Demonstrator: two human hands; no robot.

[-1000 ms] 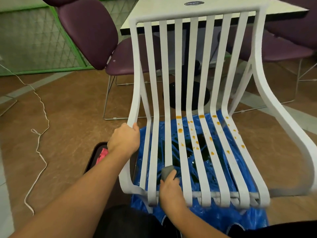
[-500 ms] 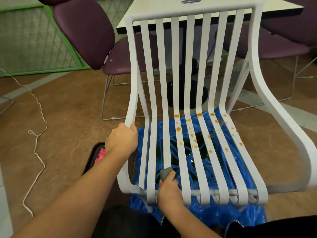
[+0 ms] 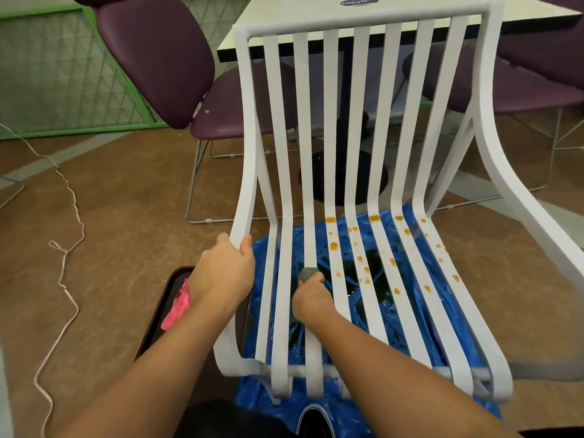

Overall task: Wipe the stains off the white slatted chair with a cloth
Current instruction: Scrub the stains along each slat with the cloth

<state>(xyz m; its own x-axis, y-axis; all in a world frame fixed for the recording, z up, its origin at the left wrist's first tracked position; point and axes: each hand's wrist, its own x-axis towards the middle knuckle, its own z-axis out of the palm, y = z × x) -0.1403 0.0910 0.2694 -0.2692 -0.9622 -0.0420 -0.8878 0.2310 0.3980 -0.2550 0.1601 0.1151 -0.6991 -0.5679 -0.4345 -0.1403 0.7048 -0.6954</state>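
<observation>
Floor, brown, extends all round the white slatted chair, which stands at the centre facing the viewer, seat nearest. Table, white-topped, is just behind the chair's back rail, and its black base shows through the slats. Green mesh fence is well behind the chair, to its left. Purple chairs, two: one behind the chair on the left, one behind it on the right. Blue plastic sheet is spread on the floor under the chair's seat and visible between the slats. Black tray lies on the floor just left of the chair. White cord trails across the floor well left of the chair. Left hand has its fingers curled round the chair's left side frame. Right hand is on the seat, grasping the grey cloth. Pink cloth lies in the tray, left of the chair. Grey cloth is pressed against a slat near the chair's left side, partway up the seat. Orange stains, many small spots, dot the chair's seat slats to the right of the grey cloth.
</observation>
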